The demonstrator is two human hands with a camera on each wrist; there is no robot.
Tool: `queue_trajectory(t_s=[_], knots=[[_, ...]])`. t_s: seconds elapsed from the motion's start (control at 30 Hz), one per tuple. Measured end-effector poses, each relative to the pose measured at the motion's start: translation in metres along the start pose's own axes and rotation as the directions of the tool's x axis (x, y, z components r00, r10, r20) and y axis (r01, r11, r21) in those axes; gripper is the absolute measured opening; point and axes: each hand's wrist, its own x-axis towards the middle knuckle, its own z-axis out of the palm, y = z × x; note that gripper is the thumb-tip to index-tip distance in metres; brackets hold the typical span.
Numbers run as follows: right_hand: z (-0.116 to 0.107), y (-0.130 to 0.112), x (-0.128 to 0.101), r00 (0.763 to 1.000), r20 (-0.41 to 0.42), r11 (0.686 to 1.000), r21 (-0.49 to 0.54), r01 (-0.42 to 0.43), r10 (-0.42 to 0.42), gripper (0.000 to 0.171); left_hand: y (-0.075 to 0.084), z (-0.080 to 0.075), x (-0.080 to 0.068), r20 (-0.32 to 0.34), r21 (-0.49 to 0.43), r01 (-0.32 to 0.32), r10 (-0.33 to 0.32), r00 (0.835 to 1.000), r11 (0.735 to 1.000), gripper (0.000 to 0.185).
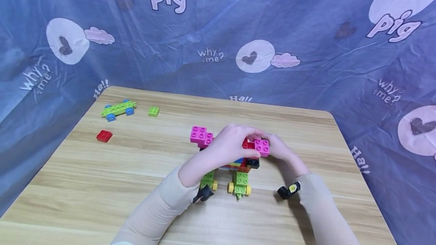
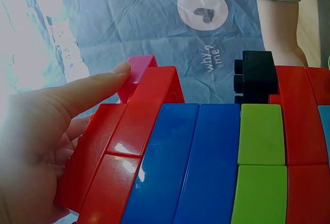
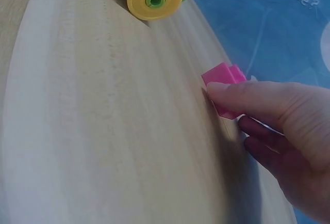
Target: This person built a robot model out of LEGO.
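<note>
A build of toy building bricks [image 2: 170, 162] in red, blue, green and black stands on green wheeled bases [image 1: 241, 180] with yellow wheels. My left hand [image 1: 229, 146] reaches over it and grips its red bricks [image 2: 139, 115], thumb on top and fingers curled at the side. A pink brick [image 1: 261, 147] sits right at the left thumb tip. Behind that end, my right hand [image 3: 289, 121] pinches a pink brick [image 3: 224, 87] between thumb and fingers. More pink bricks [image 1: 199, 134] top the build's left end. My left forearm hides part of the build.
Far left on the wooden table [image 1: 136, 169] stand a green wheeled base [image 1: 118, 109] with blue wheels, a small green brick [image 1: 153, 112] and a red brick [image 1: 104, 136]. A blue printed cloth [image 1: 218, 29] rises behind the table and along both sides.
</note>
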Motion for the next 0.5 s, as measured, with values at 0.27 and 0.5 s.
queue_trajectory(t_s=[0.27,0.5], knots=[[0.0008,-0.0002,0.0012,1.000,-0.006,0.999,-0.044,-0.017,0.016,0.029,-0.0005,0.0013,0.0001,-0.006,0.001,-0.003,0.003,1.000,1.000,0.052],[-0.0007,-0.0015,0.0016,1.000,0.006,0.999,-0.031,-0.030,0.030,0.023,0.0005,0.0003,-0.0006,-0.008,0.001,0.002,-0.002,1.000,1.000,0.053]])
